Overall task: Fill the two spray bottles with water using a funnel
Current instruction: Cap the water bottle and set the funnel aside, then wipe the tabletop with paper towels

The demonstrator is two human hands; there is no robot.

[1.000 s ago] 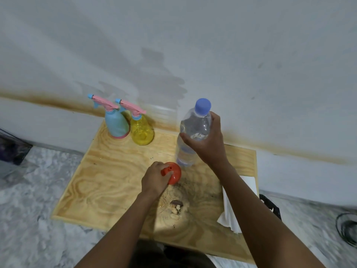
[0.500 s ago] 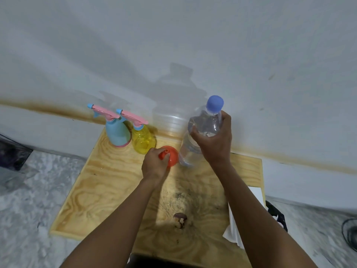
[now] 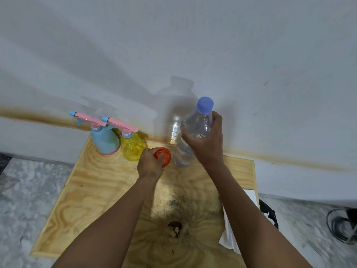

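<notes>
Two spray bottles stand at the back left of the wooden table: a blue one and, right of it, a yellow one, both with pink trigger heads. My left hand grips an orange funnel, mouth down on the table, just right of the yellow bottle. My right hand is wrapped around the upper body of a clear water bottle with a blue cap, which stands near the wall beside the funnel.
A white tissue lies at the table's right edge. A dark knot and stain mark the wood near me. Black cables lie on the marble floor at right. The wall runs close behind the table.
Both hands have moved away from me toward the wall, carrying the funnel and the water bottle to the back of the table, close to the yellow spray bottle.
</notes>
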